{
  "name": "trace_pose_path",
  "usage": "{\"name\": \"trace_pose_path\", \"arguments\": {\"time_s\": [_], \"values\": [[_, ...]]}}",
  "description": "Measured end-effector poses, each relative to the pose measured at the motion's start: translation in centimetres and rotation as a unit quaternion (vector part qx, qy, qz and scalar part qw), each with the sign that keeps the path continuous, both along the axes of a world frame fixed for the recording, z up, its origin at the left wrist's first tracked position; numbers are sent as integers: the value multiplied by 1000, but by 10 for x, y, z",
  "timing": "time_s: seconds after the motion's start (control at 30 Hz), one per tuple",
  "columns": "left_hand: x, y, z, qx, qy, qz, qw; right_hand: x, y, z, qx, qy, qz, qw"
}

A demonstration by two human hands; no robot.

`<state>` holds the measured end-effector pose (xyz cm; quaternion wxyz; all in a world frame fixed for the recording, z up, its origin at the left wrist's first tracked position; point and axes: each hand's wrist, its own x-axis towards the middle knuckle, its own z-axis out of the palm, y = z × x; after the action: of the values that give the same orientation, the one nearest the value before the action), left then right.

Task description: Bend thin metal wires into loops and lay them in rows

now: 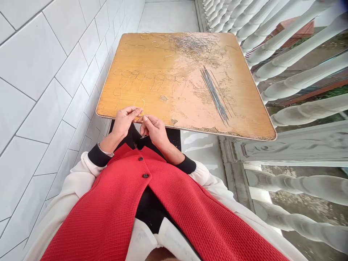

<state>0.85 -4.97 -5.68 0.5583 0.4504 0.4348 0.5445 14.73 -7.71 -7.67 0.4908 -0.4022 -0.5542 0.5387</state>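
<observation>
My left hand (125, 118) and my right hand (152, 128) are close together at the table's front edge. Both pinch a thin, light piece of wire (144, 104) that curves up over the tabletop, and a short end shows below the right hand. Beyond them lies a row of wire loops with straight tails (154, 78), set side by side on the wood. To the right is a bundle of straight grey wires (213, 95). A tangled heap of thin wire (194, 44) lies at the far side.
The worn wooden table (163, 112) has rounded corners and peeling patches. A white tiled wall (51, 101) runs along the left. White balusters (296, 87) stand close on the right. A few loose wire bits (141, 45) lie near the back edge.
</observation>
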Motion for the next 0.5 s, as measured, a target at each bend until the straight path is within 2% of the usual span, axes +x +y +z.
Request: {"name": "trace_pose_path", "arguments": {"time_s": [0.23,0.5], "values": [[3,-4,7,-7,11,-25,1000,-2,0,1,-5,2,7,1000],[2,0,4,28,49,15,998,-1,-3,5,-26,14,37,999]]}}
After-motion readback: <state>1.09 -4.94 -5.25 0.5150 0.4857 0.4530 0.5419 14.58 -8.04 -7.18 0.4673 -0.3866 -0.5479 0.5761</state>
